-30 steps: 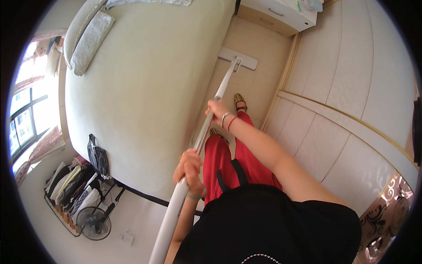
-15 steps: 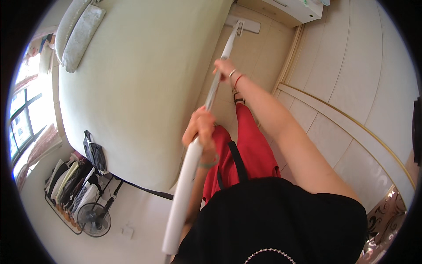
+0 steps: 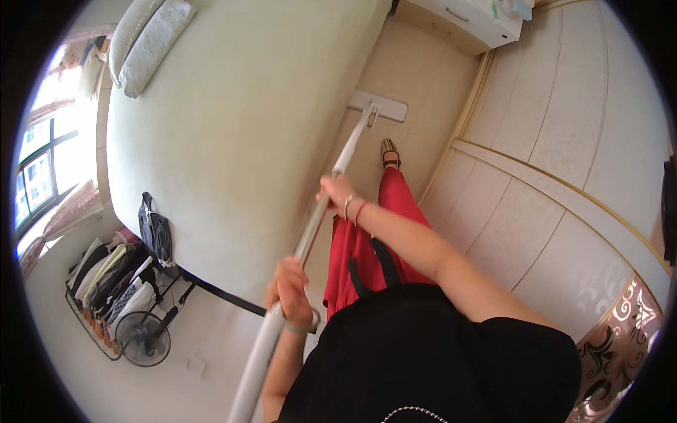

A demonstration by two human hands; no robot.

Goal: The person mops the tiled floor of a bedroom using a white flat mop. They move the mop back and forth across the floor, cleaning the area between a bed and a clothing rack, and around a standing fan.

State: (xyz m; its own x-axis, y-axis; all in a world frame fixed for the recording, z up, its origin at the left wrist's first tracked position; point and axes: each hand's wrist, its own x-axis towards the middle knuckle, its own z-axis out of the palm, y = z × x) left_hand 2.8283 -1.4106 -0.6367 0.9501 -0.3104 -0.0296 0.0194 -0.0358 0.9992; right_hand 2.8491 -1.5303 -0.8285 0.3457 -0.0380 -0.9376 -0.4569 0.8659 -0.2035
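A flat mop [image 3: 345,156] with a long white handle slants from the lower left up to the floor ahead of me. Its rectangular head [image 3: 393,110] lies flat on the tiles, close by the bed's side. My right hand [image 3: 337,193] is wrapped around the middle of the handle, a bracelet and a red string on its wrist. Lower on the handle, nearer my body, my left hand [image 3: 288,287] is closed around it where the thicker white tube begins. One of my shoes [image 3: 389,152] stands just behind the mop head.
A bed [image 3: 233,141] with a pale cover fills the left side. White sliding wardrobe doors [image 3: 522,190] run along the right. A white drawer cabinet [image 3: 469,20] closes off the far end. At lower left are a fan [image 3: 143,338] and a rack of hanging clothes [image 3: 113,282].
The mop head has slid back across the floor toward me. Both hands have moved down and left with the handle, keeping their grip.
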